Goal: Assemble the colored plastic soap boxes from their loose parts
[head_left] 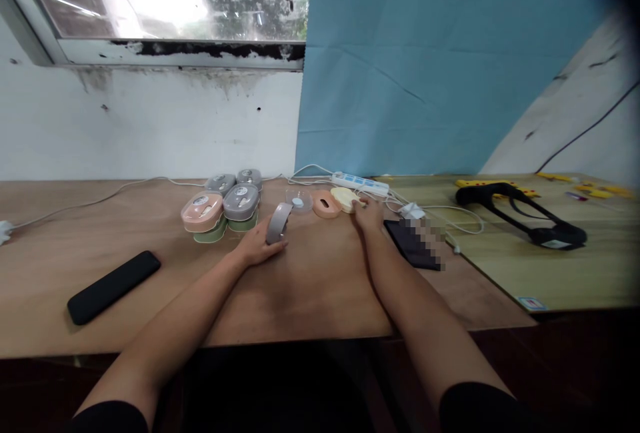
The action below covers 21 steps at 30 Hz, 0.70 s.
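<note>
My left hand (259, 244) grips a grey oval plastic piece (279, 222), tilted on its edge above the wooden table. My right hand (369, 212) has its fingers on the right edge of a cream oval plastic piece (344, 198), which overlaps a peach oval piece (326, 205) with a slot in it. Left of these lies a clear plastic piece (300, 202) with a white spot. Beside my left hand stand several small stacked boxes: a peach-lidded one (201, 210) and a grey-lidded one (242, 201) on green bases, with more grey ones behind.
A black oblong case (114, 286) lies at the left. By the wall are a white power strip (360, 184) and cables. Right of my right arm lie a dark flat object (407, 246) and a white plug (412, 211). A black frame-like object (525, 214) rests on the adjoining table.
</note>
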Each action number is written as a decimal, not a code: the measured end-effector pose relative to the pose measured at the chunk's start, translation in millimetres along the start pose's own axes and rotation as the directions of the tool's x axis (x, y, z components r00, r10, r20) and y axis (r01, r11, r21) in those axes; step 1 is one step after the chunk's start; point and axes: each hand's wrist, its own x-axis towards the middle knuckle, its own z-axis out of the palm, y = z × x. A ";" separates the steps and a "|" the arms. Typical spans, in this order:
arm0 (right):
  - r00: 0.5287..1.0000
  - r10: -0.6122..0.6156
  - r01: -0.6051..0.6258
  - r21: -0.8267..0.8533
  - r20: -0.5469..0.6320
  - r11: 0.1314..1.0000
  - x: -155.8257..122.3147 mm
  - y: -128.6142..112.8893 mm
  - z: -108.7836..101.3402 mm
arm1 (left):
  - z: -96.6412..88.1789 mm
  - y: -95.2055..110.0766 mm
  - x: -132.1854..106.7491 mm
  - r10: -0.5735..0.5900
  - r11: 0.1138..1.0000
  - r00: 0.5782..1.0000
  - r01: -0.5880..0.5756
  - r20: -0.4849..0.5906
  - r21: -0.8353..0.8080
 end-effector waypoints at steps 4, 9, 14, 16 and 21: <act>0.990 -0.056 0.062 0.043 -0.129 0.997 -5.2 -16.3 -7.4 | 1.7 -4.8 -0.6 -0.038 0.999 0.999 0.038 0.005 -0.023; 0.925 -0.362 0.378 0.167 -0.121 0.911 -32.8 -62.8 -16.8 | 8.8 -16.4 1.3 -0.110 0.972 0.994 0.103 -0.022 -0.209; 0.626 -0.769 0.691 0.365 0.132 0.625 -90.7 -117.5 -16.4 | 16.7 -21.9 6.1 -0.159 0.881 0.977 0.077 -0.140 -0.466; 0.447 -0.860 0.721 0.470 0.245 0.508 -114.3 -134.0 -13.9 | 18.7 -23.9 7.6 -0.203 0.861 0.965 0.095 -0.168 -0.499; 0.393 -0.751 0.569 0.501 0.532 0.652 -143.4 -151.5 -5.3 | 20.7 -33.8 7.8 -0.275 0.862 0.947 0.168 -0.163 -0.479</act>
